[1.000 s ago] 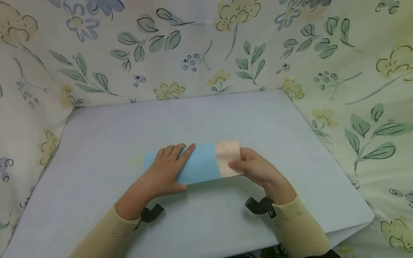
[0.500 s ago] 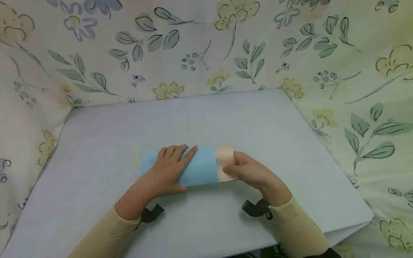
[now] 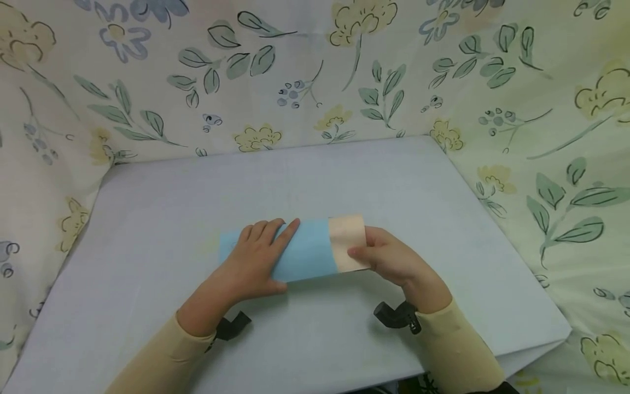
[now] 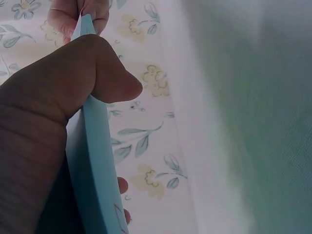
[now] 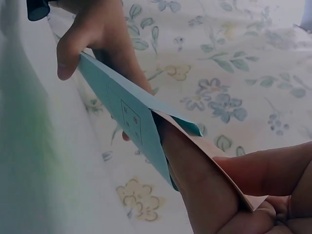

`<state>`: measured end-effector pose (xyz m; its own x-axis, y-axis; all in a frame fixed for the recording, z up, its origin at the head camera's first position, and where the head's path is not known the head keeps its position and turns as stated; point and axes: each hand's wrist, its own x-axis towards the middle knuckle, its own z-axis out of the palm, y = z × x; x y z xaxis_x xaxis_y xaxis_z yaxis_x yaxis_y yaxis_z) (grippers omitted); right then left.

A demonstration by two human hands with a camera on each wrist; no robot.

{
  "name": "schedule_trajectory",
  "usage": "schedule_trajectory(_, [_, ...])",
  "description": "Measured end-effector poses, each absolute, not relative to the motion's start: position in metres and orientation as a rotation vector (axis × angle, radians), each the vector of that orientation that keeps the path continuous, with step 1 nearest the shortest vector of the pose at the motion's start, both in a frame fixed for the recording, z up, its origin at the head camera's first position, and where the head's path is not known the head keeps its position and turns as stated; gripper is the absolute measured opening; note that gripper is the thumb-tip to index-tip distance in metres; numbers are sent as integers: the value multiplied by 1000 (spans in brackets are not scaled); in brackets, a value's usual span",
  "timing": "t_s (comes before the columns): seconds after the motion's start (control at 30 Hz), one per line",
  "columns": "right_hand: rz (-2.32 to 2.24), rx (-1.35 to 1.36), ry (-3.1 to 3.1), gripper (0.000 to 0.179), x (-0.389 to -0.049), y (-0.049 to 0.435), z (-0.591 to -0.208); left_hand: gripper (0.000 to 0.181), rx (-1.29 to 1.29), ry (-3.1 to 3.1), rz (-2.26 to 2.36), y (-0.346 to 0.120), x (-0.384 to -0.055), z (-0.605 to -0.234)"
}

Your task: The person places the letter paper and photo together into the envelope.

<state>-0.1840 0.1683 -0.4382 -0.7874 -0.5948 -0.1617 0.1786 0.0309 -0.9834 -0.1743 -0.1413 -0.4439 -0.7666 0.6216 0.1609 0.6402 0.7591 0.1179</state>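
Note:
A light blue paper envelope (image 3: 307,251) is held just over the table, with printed boxes showing on its underside in the right wrist view. My left hand (image 3: 251,262) lies across its left part. Its thumb hooks over the near edge and fingertips (image 4: 123,185) show on the other side. Cream paper (image 3: 346,238) extends from the envelope's right end. My right hand (image 3: 394,257) pinches that paper at its outer end, thumb on top and fingers beneath. From the right wrist, the envelope (image 5: 112,97) has its end open, with a finger along the cream paper's underside.
A white-covered table (image 3: 275,186) spreads out around both hands. Floral fabric (image 3: 315,71) hangs behind it and at both sides. Black wrist-camera mounts (image 3: 396,316) sit below the wrists. The table's near edge runs past the right forearm.
My right hand and the cream paper's end shift left and slightly down, narrowing the cream strip, then return right and up. My left hand stays nearly still on the envelope.

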Motion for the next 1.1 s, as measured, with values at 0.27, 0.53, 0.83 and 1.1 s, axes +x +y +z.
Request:
schedule_trajectory(0.27, [-1847,-410,1765,41,-183,162,-439,123,-994,-2852,-211,-141,-175,-446])
schedule_trajectory(0.53, [-1765,-433,1760,36,-182,157,-442,124,-1092,-2748,-175,-142,-176,-447])
schedule_trajectory(0.83, [-1766,-474,1755,35,-183,161,-442,126,-1113,-2718,-210,-141,-177,-447])
schedule_trajectory(1.1, [-1832,-471,1742,37,-185,170,-439,125,-1065,-2773,-233,-144,-179,-444])
